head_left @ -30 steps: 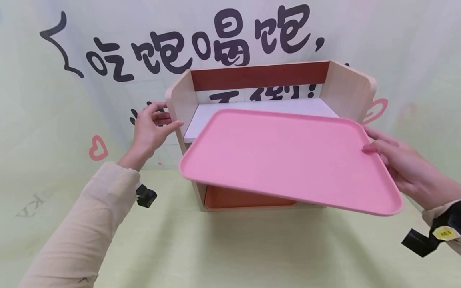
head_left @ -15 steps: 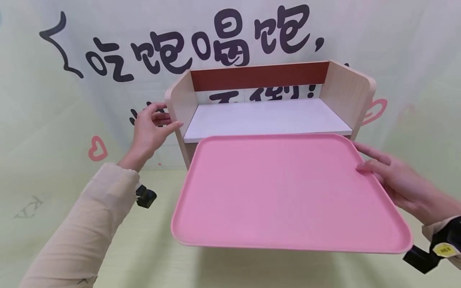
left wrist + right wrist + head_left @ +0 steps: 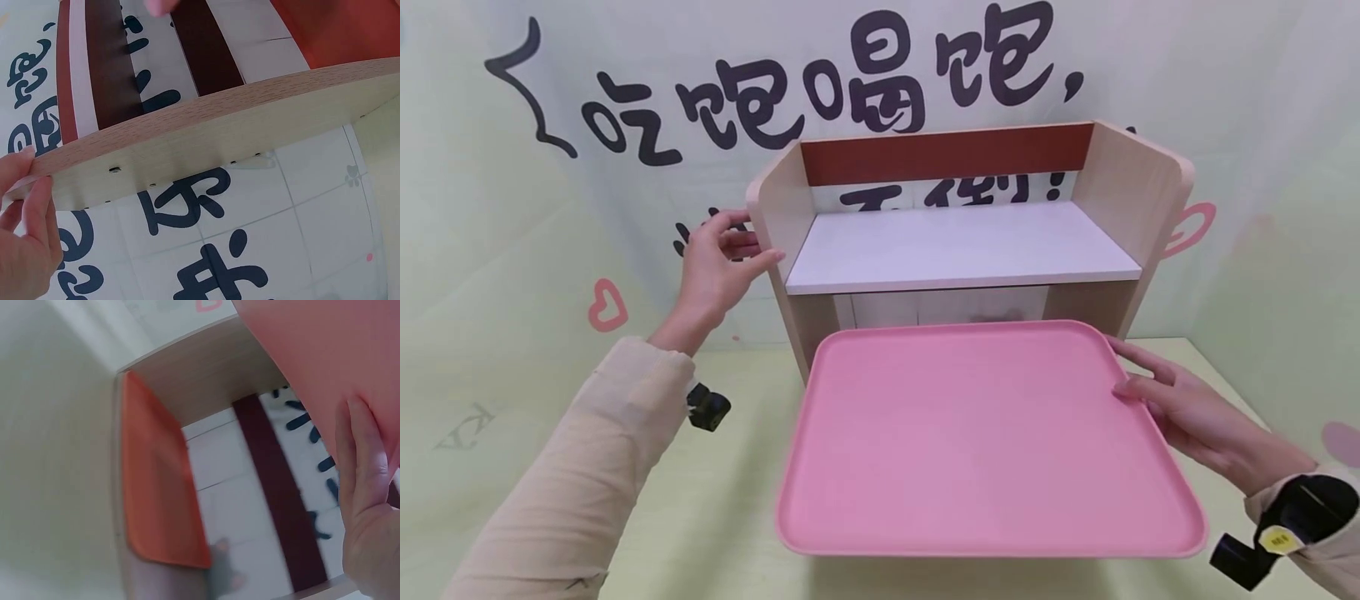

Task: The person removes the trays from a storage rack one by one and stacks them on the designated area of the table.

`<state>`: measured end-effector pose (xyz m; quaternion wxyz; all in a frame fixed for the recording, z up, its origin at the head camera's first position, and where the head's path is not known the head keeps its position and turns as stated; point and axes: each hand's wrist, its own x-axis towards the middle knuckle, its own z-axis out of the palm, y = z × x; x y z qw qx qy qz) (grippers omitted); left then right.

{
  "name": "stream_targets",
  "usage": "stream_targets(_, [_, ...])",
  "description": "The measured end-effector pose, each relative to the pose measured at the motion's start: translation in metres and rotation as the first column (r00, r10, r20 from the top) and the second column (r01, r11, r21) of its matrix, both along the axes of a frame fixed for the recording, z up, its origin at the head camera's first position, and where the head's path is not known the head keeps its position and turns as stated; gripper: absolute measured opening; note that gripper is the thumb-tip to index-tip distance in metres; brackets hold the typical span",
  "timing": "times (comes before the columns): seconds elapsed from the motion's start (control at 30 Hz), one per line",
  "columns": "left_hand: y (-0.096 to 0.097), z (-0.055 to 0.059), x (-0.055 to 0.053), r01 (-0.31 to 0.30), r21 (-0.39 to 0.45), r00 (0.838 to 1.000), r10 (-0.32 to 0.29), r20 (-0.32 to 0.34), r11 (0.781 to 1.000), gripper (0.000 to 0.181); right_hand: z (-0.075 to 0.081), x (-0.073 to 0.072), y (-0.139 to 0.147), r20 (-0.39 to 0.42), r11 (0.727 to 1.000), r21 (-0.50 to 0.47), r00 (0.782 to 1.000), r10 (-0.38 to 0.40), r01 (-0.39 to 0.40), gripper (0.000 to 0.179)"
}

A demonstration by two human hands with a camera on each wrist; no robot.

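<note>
A flat pink tray [image 3: 985, 442] with a low raised rim is held in front of a small wooden shelf unit [image 3: 962, 246]. My right hand [image 3: 1202, 421] grips its right edge, thumb on top and the other fingers underneath. From the right wrist view, two straight fingers show against the tray's underside. My left hand [image 3: 711, 271] pinches the front edge of the unit's left side panel [image 3: 782, 204] between thumb and fingers. An orange tray [image 3: 162, 487] lies on the unit's bottom level; in the head view the pink tray hides it.
The unit has a white upper board and a dark red back rail [image 3: 947, 156]. It stands on a pale yellow-green table [image 3: 700, 500] against a white printed backdrop [image 3: 647, 50] with black characters and pink hearts.
The pink tray first tilted in front of the white board; now it is lower and more level, uncovering that board. My right hand moved down and inward with it. My left hand kept its place.
</note>
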<state>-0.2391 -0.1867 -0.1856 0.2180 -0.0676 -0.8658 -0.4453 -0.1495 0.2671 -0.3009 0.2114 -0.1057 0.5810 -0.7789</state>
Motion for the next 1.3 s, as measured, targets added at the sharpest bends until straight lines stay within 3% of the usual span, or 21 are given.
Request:
stream_targets(0.3, [0.0,0.0,-0.002,-0.003,0.001,1.0,0.003,0.0,1.0,0.056,-0.047,-0.001,-0.008,0.032,0.997,0.081,0.999,-0.019,0.016,0.062])
stream_targets(0.7, [0.0,0.0,-0.003,-0.004,0.0,1.0,0.004,-0.008,1.0,0.055,-0.099,0.005,-0.009,0.123,0.997,0.075,0.992,0.006,-0.015,0.064])
stream_targets(0.87, [0.0,0.0,-0.003,-0.006,-0.003,1.0,0.006,-0.004,1.0,0.056,-0.114,0.004,-0.009,0.128,0.998,0.053,0.991,0.024,-0.031,0.054])
stream_targets(1.1, [0.001,0.0,-0.003,-0.003,-0.007,1.0,0.003,0.002,1.0,0.056,-0.129,0.004,-0.01,0.129,0.997,0.024,0.99,0.063,-0.067,0.073])
stream_targets(1.3, [0.0,0.001,-0.003,-0.002,-0.014,1.0,0.002,0.002,1.0,0.054,-0.139,0.005,-0.01,0.154,0.994,-0.051,0.982,0.108,-0.101,0.051])
